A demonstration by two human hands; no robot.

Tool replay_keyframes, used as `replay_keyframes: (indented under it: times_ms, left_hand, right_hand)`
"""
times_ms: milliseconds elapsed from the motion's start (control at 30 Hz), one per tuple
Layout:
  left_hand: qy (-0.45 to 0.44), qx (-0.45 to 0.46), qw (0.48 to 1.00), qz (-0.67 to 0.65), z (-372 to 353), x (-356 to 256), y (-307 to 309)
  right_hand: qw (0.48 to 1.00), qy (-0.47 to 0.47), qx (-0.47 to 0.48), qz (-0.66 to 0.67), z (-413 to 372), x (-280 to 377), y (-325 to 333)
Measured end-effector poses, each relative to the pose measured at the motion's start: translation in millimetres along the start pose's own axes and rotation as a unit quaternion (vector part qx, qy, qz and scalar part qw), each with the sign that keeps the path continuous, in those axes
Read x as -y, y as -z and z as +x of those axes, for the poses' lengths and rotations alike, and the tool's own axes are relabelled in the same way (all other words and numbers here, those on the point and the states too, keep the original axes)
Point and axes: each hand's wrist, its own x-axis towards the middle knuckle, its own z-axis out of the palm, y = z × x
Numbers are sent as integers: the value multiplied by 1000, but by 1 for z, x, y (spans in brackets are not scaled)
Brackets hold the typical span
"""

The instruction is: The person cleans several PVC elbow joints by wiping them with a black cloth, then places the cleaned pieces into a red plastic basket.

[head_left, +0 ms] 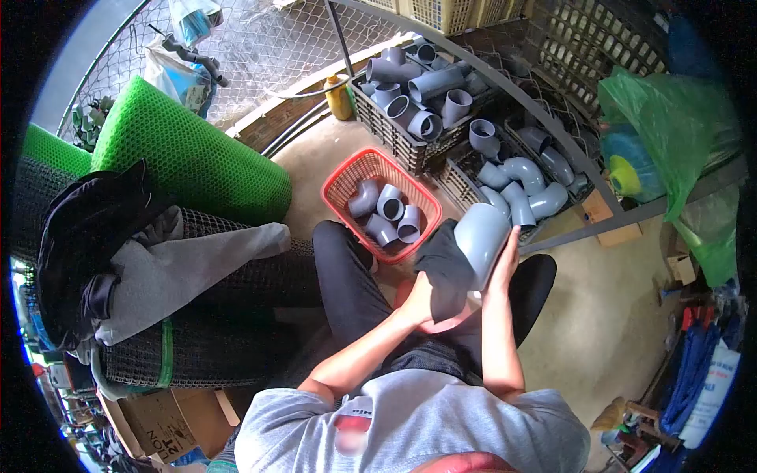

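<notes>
Above my lap, a large grey pipe elbow [482,239] rests in my right hand [502,268], whose fingers lie along its right side. My left hand [422,301] is closed on a black cloth [443,276], which touches the left side of the elbow. The cloth hides some of my left fingers. Just beyond my knees stands a red plastic basket [339,172] with several smaller grey pipe elbows [390,202] in it.
Black crates [386,130] full of grey pipe fittings stand ahead, behind a metal rail [516,91]. Rolls of green mesh [185,150] and black mesh [236,347] lie on my left, with a grey garment [169,280] on top. A green bag [650,134] hangs at right.
</notes>
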Motion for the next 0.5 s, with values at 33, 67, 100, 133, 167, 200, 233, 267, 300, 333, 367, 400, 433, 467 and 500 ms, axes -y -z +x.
replay_keyframes:
  times_ms: [33, 67, 100, 133, 167, 200, 233, 267, 300, 333, 367, 400, 433, 467, 500]
  left_hand:
    - [-98, -115, 986, -66, -4, 1, 0]
    - [-98, -118, 986, -67, 0, -2, 8]
    - [-133, -154, 976, -77, 7, -8, 21]
    - [-168, -189, 964, -87, 13, -10, 29]
    - [-165, -192, 963, -88, 14, -8, 31]
    - [-122, -165, 971, -121, 14, -6, 33]
    - [-80, -139, 975, -155, 17, -4, 35]
    - [-48, -115, 979, -162, 26, -21, 57]
    - [-47, -117, 979, -163, 30, -16, 57]
    - [-89, -149, 965, -198, 31, -9, 55]
    - [-130, -181, 947, -231, 33, -2, 53]
    - [-139, -196, 927, -290, 36, 2, 49]
    - [-138, -197, 927, -288, 35, 10, 37]
    - [-69, -166, 922, -343, 30, 23, 18]
    - [1, -132, 909, -395, 25, 38, -4]
  right_hand:
    - [1000, -5, 6, 9, -6, 2, -1]
    - [1000, -4, 8, 7, -8, -2, -2]
    - [995, -41, 54, 73, -9, -8, -2]
    - [982, -79, 99, 139, -11, -14, 0]
    - [968, -126, 148, 157, -13, -19, 4]
    - [987, -46, 133, 75, -3, -48, 18]
    - [992, 37, 117, -7, 9, -73, 29]
    - [989, 85, 113, -52, -12, -51, 9]
    - [986, 95, 124, -56, -13, -49, 7]
    - [985, 109, 117, -71, -17, -43, 3]
    - [982, 123, 112, -84, -20, -38, -1]
    - [982, 122, 114, -84, -19, -38, -1]
    - [979, 142, 117, -85, -18, -37, 1]
    - [976, 163, 120, -85, -16, -36, 2]
    - [976, 168, 122, -71, -15, -35, 1]
